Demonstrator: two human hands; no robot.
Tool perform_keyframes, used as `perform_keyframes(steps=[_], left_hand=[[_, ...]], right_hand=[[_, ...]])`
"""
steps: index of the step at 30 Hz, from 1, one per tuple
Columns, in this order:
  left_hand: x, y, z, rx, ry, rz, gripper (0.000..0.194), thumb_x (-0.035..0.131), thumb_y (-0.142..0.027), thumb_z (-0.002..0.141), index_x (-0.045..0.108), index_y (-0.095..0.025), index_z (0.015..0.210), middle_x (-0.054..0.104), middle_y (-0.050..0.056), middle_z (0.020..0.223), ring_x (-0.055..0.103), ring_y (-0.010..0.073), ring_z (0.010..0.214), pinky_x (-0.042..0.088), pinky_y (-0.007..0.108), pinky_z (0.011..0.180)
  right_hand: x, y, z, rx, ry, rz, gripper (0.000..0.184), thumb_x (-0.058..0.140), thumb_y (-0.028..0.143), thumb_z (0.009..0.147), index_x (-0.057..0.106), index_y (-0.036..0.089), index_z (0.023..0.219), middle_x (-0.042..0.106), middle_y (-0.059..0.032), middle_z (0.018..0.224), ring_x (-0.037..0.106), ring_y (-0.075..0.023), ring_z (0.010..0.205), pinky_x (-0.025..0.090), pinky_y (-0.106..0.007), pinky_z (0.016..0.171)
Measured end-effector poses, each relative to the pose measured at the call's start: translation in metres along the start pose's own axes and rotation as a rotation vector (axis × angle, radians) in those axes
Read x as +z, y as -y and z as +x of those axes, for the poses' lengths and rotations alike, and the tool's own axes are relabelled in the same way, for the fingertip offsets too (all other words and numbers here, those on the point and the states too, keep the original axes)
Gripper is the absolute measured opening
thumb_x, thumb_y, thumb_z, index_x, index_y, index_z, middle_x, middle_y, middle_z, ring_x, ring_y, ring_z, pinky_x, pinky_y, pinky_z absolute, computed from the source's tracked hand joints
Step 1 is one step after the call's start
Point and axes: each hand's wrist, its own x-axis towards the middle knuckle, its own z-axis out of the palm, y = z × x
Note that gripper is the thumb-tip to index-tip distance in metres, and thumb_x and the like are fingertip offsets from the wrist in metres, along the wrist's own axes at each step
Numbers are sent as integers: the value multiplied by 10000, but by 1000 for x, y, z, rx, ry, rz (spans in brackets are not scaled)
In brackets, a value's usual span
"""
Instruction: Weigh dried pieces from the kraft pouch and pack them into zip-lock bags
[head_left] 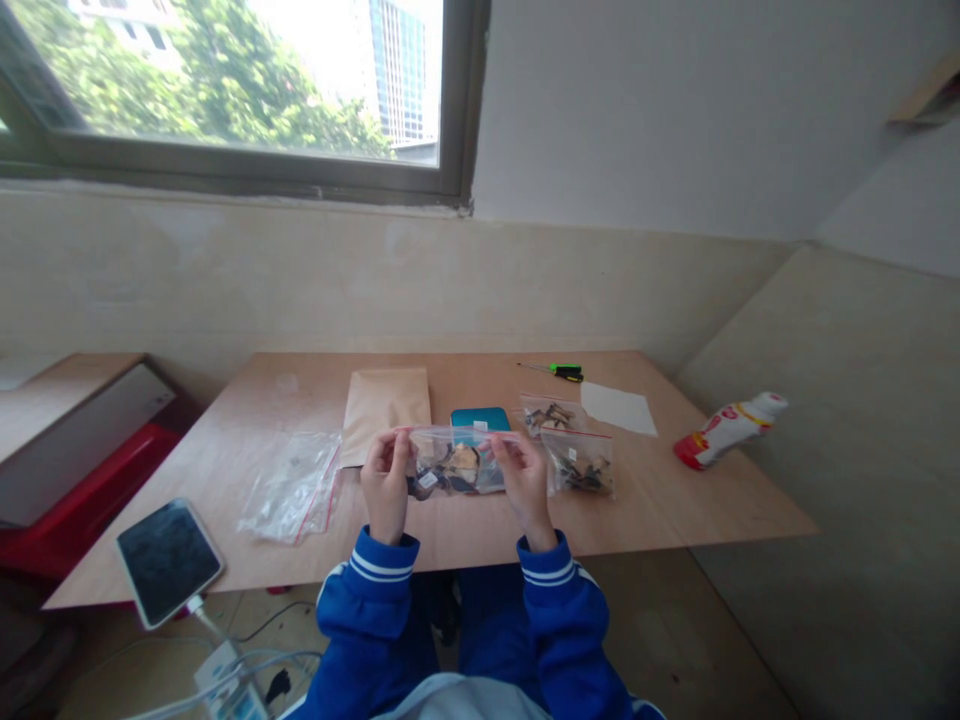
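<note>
Between my two hands a clear zip bag [457, 468] is stretched, with dark and tan pieces and a small white label inside. My left hand [387, 486] pinches its top left corner; my right hand [525, 484] pinches the top right. Behind the bag, a teal box [480, 416] is partly hidden. Two more filled zip bags lie right of my right hand: a nearer one [579, 464] with dark pieces and a farther one [551, 414] with brownish pieces. A brown paper envelope [386, 403] rests behind my left hand.
Flat clear bags [289, 485] lie on the left of the table, near a tablet [171, 560] with a plugged-in cable at the edge. A green-and-black screwdriver [564, 371] and a white paper sheet [619, 408] lie at the back right. A red-and-white bottle [727, 430] is at the right.
</note>
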Motion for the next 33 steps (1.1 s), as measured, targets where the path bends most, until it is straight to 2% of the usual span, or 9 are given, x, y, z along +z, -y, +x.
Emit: perform_keyframes(steps=[5,10,14,17,19,27,30,33], left_hand=[[-4,3,0,-4,47,90,295,597,-452,802,626,-158,787,600,6,665,577,125,635,477,227,610],[-1,4,-5,-2,19,85,301,580,-461,815,617,-162,823,575,-6,648,549,108,589,456,216,566],[1,-1,-5,-6,0,40,340,585,-504,797,583,-165,773,552,-14,633,536,101,569,454,211,547],[0,-7,-4,12,30,-14,342,588,-505,796,559,-169,737,532,-21,618,522,95,564,452,202,540],[-2,-10,-2,9,64,-52,327,595,-489,798,558,-170,733,520,-25,610,513,92,559,450,197,533],[-10,-6,2,-56,247,-68,277,691,-407,733,660,-170,873,653,23,739,616,143,671,509,237,596],[-12,-3,3,-30,259,-16,243,688,-391,740,690,-176,853,665,34,744,620,152,681,511,245,609],[-13,0,3,-4,239,20,206,684,-379,746,703,-185,815,662,33,721,611,151,661,502,243,597]], right_hand=[[-5,0,-6,-10,-59,-46,212,594,383,841,670,188,809,714,-37,770,663,-183,751,528,-309,713],[-5,2,-9,-33,-119,-76,187,607,358,833,661,182,798,710,-35,753,660,-177,729,525,-307,702],[-6,5,-7,-45,-27,-64,192,598,365,836,662,188,795,709,-34,760,662,-179,750,528,-315,728],[-8,9,-5,-36,93,-67,176,629,367,813,675,198,813,714,-27,790,665,-180,779,527,-310,753],[-8,11,-2,-29,123,-84,170,646,366,800,684,200,801,713,-23,797,663,-180,785,523,-299,749],[-5,4,3,-29,-7,-102,203,660,375,785,678,187,711,686,-21,716,637,-183,724,495,-298,707],[-5,2,2,-44,-12,-107,217,640,377,803,666,188,698,676,-20,700,629,-184,706,486,-299,687],[-6,5,3,-109,7,-216,203,613,369,832,666,199,735,682,-26,734,623,-193,737,472,-315,710]])
